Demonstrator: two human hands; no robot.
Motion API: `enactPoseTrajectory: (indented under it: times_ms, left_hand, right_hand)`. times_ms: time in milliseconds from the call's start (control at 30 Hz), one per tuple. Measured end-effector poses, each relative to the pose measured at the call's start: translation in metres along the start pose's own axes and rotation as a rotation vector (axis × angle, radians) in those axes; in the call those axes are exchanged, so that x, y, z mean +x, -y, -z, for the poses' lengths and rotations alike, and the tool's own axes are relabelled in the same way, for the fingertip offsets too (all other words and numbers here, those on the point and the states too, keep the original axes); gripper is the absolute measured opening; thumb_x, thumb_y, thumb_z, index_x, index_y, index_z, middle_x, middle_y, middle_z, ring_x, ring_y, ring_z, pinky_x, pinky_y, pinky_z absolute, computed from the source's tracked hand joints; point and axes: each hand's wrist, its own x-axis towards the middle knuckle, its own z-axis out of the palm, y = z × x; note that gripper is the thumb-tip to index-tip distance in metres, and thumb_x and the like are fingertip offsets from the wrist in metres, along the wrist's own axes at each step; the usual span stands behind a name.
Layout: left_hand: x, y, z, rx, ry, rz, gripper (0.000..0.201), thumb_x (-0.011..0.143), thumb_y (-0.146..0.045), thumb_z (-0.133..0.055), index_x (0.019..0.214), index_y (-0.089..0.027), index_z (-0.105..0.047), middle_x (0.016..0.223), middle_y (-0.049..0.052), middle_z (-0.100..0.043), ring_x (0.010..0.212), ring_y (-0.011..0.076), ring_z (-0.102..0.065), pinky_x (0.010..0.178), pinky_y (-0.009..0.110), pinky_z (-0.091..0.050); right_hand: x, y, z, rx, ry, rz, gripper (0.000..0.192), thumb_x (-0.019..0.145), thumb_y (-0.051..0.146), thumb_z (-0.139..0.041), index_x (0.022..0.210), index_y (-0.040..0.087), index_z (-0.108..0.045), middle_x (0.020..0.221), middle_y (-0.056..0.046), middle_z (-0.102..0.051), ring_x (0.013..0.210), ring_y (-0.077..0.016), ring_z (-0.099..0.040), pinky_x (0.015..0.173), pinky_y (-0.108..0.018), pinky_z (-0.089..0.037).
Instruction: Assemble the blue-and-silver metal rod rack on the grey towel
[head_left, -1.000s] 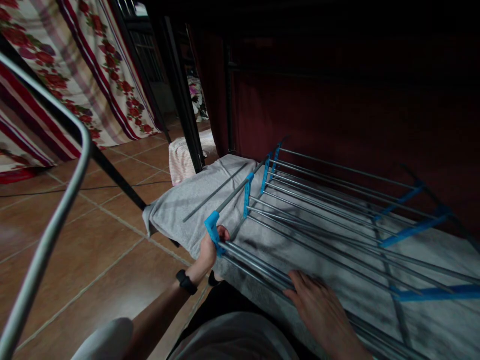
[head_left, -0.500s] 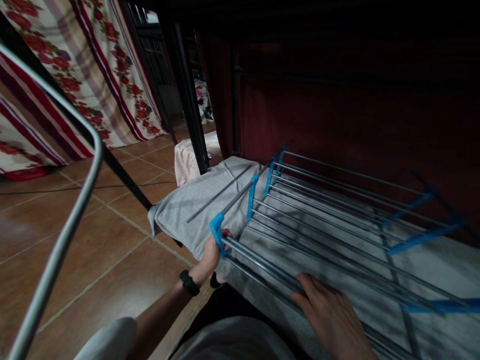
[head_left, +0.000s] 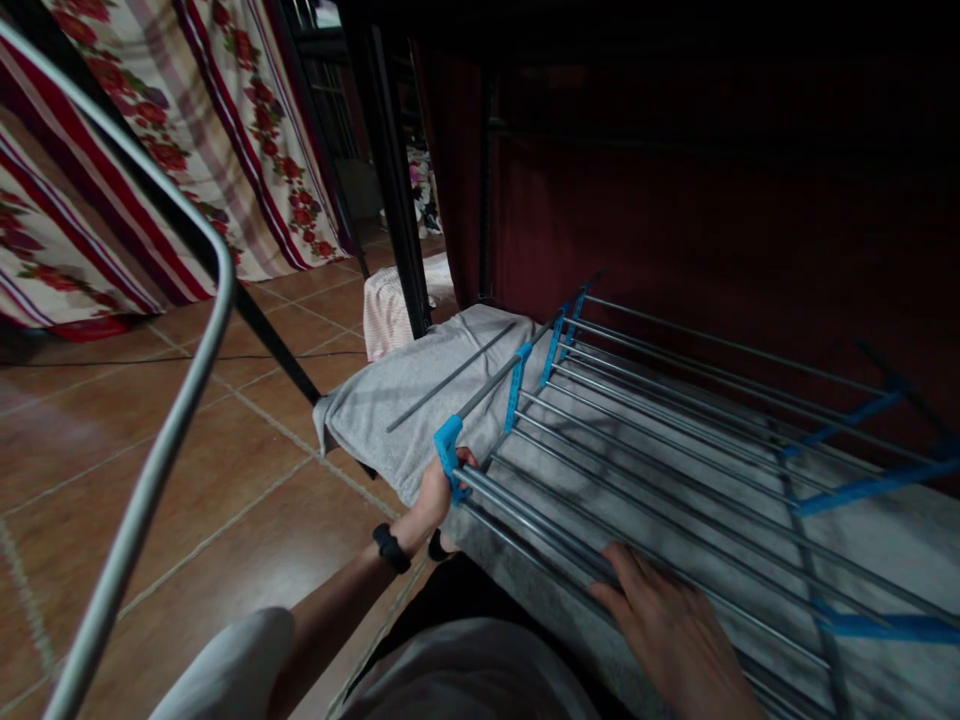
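A metal drying rack (head_left: 630, 405) with thin parallel bars lies across a grey sheet. Blue plastic joints (head_left: 516, 388) link its bars at both ends. My left hand (head_left: 439, 487), below a dark wristband, is closed round the rack's near left corner, at a blue corner piece (head_left: 448, 445). Farther right along the near edge, my right hand (head_left: 671, 620) is wrapped over the thick front tubes (head_left: 540, 520), its thumb on the near side. Left of the rack, a loose-looking grey rod (head_left: 450, 378) rests on the sheet.
The grey sheet (head_left: 360, 415) covers a low bed under a dark frame with a black post (head_left: 397, 190). A bent metal tube (head_left: 217, 300) rises at left. Behind are a floral curtain (head_left: 247, 130), a striped cloth (head_left: 388, 312), and a thin cable (head_left: 300, 355) on the tiled floor (head_left: 247, 480).
The whole view has shifted slightly, so things appear a little farther right. Both hands keep their places on the drying rack.
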Motion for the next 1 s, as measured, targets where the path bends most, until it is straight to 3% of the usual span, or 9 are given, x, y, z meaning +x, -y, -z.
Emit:
enactPoseTrajectory:
  times_ms: [133,500,733,867,1000]
  left_hand:
    - [0.0,-0.001,-0.001,0.024,-0.006,-0.017,0.058,0.085,-0.071,-0.052,0.074,-0.017,-0.068,0.05,0.0,-0.048,0.05,0.0148,-0.043,0.051,0.027,-0.032]
    - [0.002,0.006,0.0,0.047,-0.079,-0.013,0.058,0.084,-0.071,-0.048,0.071,-0.018,-0.069,0.052,0.002,-0.053,0.052,0.0171,-0.05,0.052,0.029,-0.037]
    - [0.007,0.006,0.009,0.113,-0.048,0.003,0.068,0.082,-0.08,-0.047,0.07,-0.017,-0.069,0.064,0.006,-0.064,0.057,0.0188,-0.056,0.052,0.028,-0.044]
    - [0.011,-0.015,0.011,0.103,-0.041,-0.066,0.065,0.08,-0.081,-0.054,0.075,-0.018,-0.072,0.072,0.006,-0.069,0.065,0.0195,-0.061,0.059,0.029,-0.05]
    - [0.004,-0.061,0.001,0.006,-0.132,-0.132,0.066,0.074,-0.084,-0.059,0.07,-0.02,-0.07,0.072,0.004,-0.071,0.078,0.0227,-0.064,0.073,0.034,-0.056]
  right_hand:
    - [-0.001,0.0,0.001,-0.002,0.034,-0.018,0.018,0.108,0.03,-0.038,0.106,0.024,-0.055,0.091,-0.004,-0.076,0.073,-0.0206,-0.075,0.06,-0.033,-0.048]
    - [0.003,0.003,0.001,-0.014,0.098,-0.057,0.005,0.104,0.025,-0.051,0.105,0.024,-0.056,0.087,-0.001,-0.075,0.075,-0.021,-0.075,0.064,-0.033,-0.048]
    - [0.014,0.02,0.021,0.026,0.138,-0.155,0.005,0.099,0.019,-0.06,0.1,0.024,-0.061,0.094,-0.001,-0.073,0.084,-0.0213,-0.074,0.071,-0.033,-0.05]
    - [0.017,0.025,0.031,0.029,0.012,-0.193,0.004,0.101,0.021,-0.059,0.098,0.023,-0.061,0.093,-0.002,-0.07,0.086,-0.0215,-0.07,0.078,-0.035,-0.05]
    - [0.015,0.03,0.038,0.006,-0.082,-0.176,0.003,0.101,0.023,-0.058,0.102,0.023,-0.062,0.095,-0.002,-0.069,0.087,-0.0204,-0.068,0.08,-0.036,-0.049]
